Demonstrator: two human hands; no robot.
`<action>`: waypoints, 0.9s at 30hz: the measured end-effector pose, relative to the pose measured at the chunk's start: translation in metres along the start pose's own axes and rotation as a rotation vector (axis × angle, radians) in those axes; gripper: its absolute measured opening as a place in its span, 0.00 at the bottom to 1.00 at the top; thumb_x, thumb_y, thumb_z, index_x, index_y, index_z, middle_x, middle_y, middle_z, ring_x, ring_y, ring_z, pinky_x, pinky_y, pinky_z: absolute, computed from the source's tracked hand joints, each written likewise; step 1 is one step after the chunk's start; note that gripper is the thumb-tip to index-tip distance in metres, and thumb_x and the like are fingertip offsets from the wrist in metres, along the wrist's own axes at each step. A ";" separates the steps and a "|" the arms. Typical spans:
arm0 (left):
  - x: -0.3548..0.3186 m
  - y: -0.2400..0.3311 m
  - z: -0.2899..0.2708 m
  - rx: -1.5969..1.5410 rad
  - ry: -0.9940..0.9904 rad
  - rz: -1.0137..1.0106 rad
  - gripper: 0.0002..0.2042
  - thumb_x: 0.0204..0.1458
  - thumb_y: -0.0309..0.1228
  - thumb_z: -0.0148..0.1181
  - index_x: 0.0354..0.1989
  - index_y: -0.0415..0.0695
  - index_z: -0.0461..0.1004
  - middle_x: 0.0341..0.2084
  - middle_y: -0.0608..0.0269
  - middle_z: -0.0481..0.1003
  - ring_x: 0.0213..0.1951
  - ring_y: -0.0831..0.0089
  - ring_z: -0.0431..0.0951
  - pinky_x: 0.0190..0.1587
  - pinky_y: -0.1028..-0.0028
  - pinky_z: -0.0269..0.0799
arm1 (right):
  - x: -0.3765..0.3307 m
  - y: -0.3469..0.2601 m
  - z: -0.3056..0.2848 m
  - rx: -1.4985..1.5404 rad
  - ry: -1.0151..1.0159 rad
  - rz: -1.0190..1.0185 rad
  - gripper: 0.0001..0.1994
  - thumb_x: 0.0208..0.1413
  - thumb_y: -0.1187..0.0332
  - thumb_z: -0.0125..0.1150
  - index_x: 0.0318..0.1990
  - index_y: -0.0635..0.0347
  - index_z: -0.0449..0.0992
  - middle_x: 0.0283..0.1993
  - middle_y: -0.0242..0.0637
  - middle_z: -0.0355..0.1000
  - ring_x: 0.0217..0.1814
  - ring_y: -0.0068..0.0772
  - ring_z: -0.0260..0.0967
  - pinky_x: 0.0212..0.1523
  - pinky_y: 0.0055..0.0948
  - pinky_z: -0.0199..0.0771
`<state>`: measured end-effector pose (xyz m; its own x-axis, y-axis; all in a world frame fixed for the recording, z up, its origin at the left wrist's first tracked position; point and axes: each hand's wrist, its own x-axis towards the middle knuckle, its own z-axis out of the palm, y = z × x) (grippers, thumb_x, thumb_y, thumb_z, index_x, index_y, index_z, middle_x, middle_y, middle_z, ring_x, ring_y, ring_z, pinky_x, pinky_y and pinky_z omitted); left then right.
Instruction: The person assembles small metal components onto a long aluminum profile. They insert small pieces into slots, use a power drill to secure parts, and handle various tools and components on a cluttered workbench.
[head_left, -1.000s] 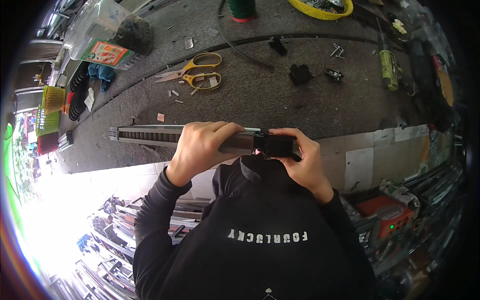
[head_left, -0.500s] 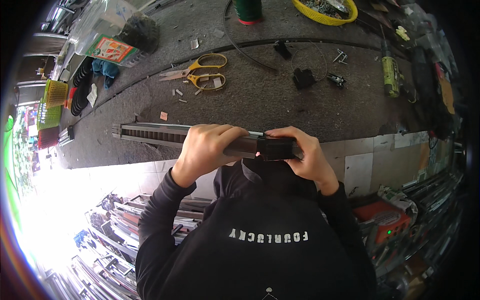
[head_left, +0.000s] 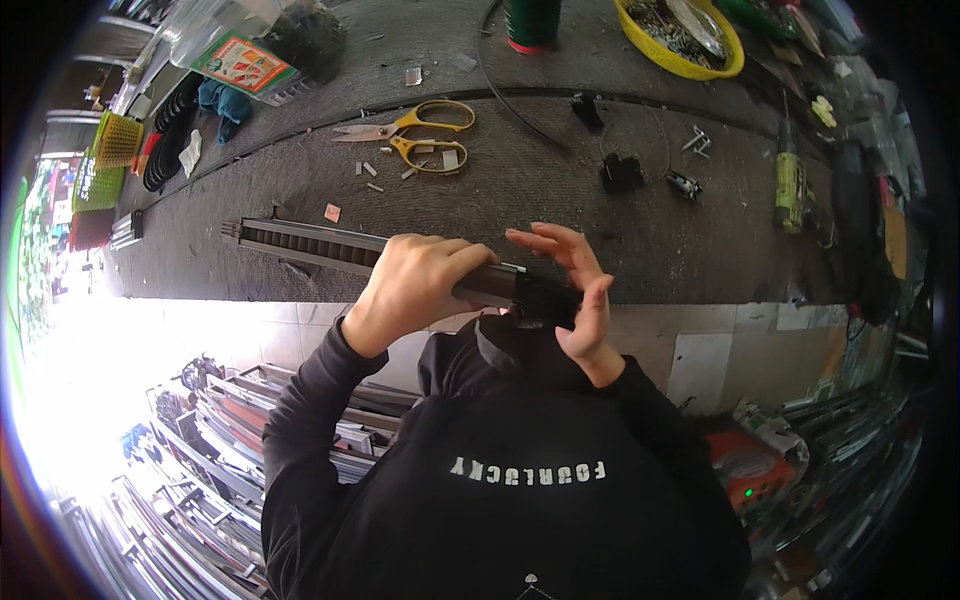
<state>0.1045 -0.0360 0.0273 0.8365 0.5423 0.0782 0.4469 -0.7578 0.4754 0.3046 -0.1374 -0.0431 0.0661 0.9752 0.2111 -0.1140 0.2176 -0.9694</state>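
Left hand (head_left: 415, 280) closed over the grey rail (head_left: 310, 244), gripping it right of its middle; fingers wrap the far side, back of the hand up; the thumb is hidden

Rail slants from farther left to nearer right across the near edge of the bench (head_left: 250, 180); its ribbed channel faces up along the left part; whether the left end rests on the bench or hangs above it, cannot tell

Black end piece (head_left: 545, 300) at the rail's right end, in front of the chest of the dark top (head_left: 500, 530)

Right hand (head_left: 590, 312) at the right of the end piece, fingers spread and lightly bent, thumb well apart from them; whether any part of it touches the end piece, cannot tell

On the bench, farther off than the rail: small pink scrap (head_left: 332, 212) near its left part; yellow-handled scissors (head_left: 393, 131) beyond, blades pointing left, small white bits (head_left: 374, 187) just nearer

Far left, clear tub (head_left: 205, 35) and blue cloth (head_left: 225, 103). Far middle, green spool (head_left: 530, 25). Far right, yellow basket (head_left: 690, 72) of small parts; nearer than it, black block (head_left: 622, 173) and metal fitting (head_left: 684, 185); green drill (head_left: 790, 190) farther right

Near right, below bench level, red box (head_left: 750, 465) with a green light
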 end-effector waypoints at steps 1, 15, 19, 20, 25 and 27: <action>0.000 0.000 0.001 0.001 -0.001 0.007 0.23 0.30 0.33 0.78 0.40 0.46 0.81 0.29 0.62 0.82 0.31 0.60 0.84 0.34 0.66 0.78 | -0.001 0.002 0.003 0.017 0.028 0.034 0.49 0.65 0.28 0.15 0.65 0.67 0.65 0.61 0.53 0.75 0.64 0.41 0.71 0.66 0.37 0.64; -0.004 -0.003 0.007 0.009 -0.005 -0.021 0.27 0.30 0.37 0.79 0.43 0.47 0.79 0.31 0.62 0.82 0.34 0.59 0.84 0.38 0.64 0.79 | 0.016 -0.001 -0.004 -0.038 -0.203 0.035 0.45 0.68 0.32 0.26 0.70 0.67 0.60 0.65 0.49 0.68 0.66 0.37 0.65 0.69 0.39 0.57; -0.007 -0.007 -0.003 0.050 0.042 -0.029 0.27 0.31 0.38 0.79 0.45 0.49 0.79 0.31 0.64 0.82 0.34 0.59 0.84 0.37 0.64 0.78 | 0.089 0.005 -0.025 -0.122 -0.212 0.078 0.37 0.67 0.39 0.39 0.67 0.65 0.65 0.65 0.43 0.67 0.65 0.38 0.64 0.68 0.40 0.59; -0.008 -0.012 -0.006 0.123 0.099 0.000 0.26 0.31 0.38 0.79 0.44 0.50 0.79 0.30 0.64 0.82 0.34 0.59 0.84 0.37 0.64 0.77 | 0.115 0.012 -0.024 -0.398 -0.235 -0.106 0.29 0.67 0.49 0.53 0.63 0.65 0.69 0.62 0.44 0.70 0.63 0.41 0.65 0.67 0.40 0.61; -0.017 -0.027 -0.009 0.226 -0.150 -0.149 0.23 0.32 0.33 0.78 0.42 0.50 0.79 0.29 0.65 0.82 0.33 0.59 0.84 0.34 0.64 0.76 | 0.201 0.071 0.047 -1.188 -0.377 -0.418 0.15 0.58 0.66 0.66 0.47 0.67 0.75 0.53 0.50 0.74 0.55 0.53 0.73 0.54 0.43 0.75; -0.016 -0.030 -0.011 0.219 -0.133 -0.104 0.23 0.32 0.33 0.77 0.42 0.50 0.79 0.28 0.64 0.82 0.32 0.59 0.84 0.34 0.64 0.76 | 0.204 0.068 0.047 -1.307 -0.512 -0.235 0.14 0.58 0.66 0.65 0.46 0.67 0.75 0.50 0.51 0.74 0.47 0.54 0.77 0.48 0.44 0.77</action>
<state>0.0743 -0.0181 0.0217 0.8103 0.5799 -0.0838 0.5784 -0.7687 0.2730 0.2640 0.0782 -0.0599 -0.4370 0.8901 0.1293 0.8503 0.4557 -0.2631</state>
